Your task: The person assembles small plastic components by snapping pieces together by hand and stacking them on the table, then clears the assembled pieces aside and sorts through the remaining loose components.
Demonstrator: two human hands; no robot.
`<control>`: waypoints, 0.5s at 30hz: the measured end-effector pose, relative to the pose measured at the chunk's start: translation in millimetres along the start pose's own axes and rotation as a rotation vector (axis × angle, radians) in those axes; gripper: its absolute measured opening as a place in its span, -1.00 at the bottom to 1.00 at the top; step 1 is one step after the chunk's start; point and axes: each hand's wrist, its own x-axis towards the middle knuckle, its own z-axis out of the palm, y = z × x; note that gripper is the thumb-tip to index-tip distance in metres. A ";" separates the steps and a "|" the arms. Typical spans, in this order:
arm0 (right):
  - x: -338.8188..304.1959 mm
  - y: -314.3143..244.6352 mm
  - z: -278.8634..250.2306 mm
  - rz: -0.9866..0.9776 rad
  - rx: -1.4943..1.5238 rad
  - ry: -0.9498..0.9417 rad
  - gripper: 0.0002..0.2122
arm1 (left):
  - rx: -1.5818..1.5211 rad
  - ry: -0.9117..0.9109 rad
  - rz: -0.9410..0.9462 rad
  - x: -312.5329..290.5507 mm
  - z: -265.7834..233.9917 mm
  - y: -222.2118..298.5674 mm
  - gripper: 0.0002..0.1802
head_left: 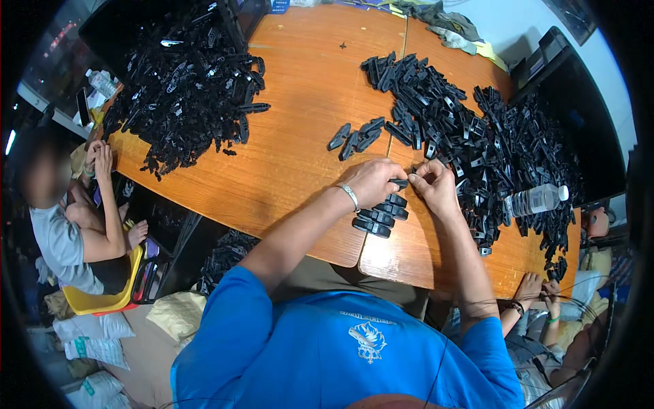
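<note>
My left hand (pixel 373 183), with a bracelet at the wrist, is closed on a black plastic piece (pixel 399 183) over the table's near edge. Close beside it, the thumb and fingertips of my right hand (pixel 438 189) are pinched together near the end of that piece. Whatever small thing they hold is too small to name. Just below my left hand, several black plastic pieces (pixel 373 224) lie side by side in a short stack. Several loose elongated black pieces (pixel 357 138) lie beyond my left hand, next to a large heap of similar pieces (pixel 443 116).
A clear plastic bottle (pixel 536 201) lies on the right-hand heap. Another dark heap of small parts (pixel 191 95) covers the left of the wooden table (pixel 306 82). One person sits on a yellow chair (pixel 102 300) at left; another person's hands (pixel 528 290) are at the right edge.
</note>
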 end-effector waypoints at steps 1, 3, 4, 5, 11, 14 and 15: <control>-3.4 2.1 3.8 0.144 0.271 -0.025 -0.79 | -0.002 0.045 0.005 0.4 4.1 -0.2 -0.80; -9.9 18.5 17.7 0.222 0.568 0.017 -0.73 | 0.105 0.099 0.123 7.9 0.0 -10.9 -0.83; -10.0 8.1 20.2 0.181 0.453 0.054 -0.69 | 0.217 0.172 0.223 8.4 -0.8 -19.0 -0.85; -10.3 7.1 25.4 0.169 0.498 0.089 -0.62 | 0.282 0.208 0.236 8.9 -0.5 -18.6 -0.86; -22.3 -12.6 13.5 -0.068 0.101 0.210 -0.81 | 0.262 0.325 0.042 -6.3 1.2 -10.9 -0.80; -31.5 -11.9 -0.4 -0.025 -0.012 0.186 -0.79 | 0.227 0.340 0.071 -17.0 -1.3 -11.7 -0.78; -33.0 -14.6 -4.8 0.003 -0.098 0.135 -0.78 | 0.229 0.314 0.063 -17.8 -1.5 -13.6 -0.76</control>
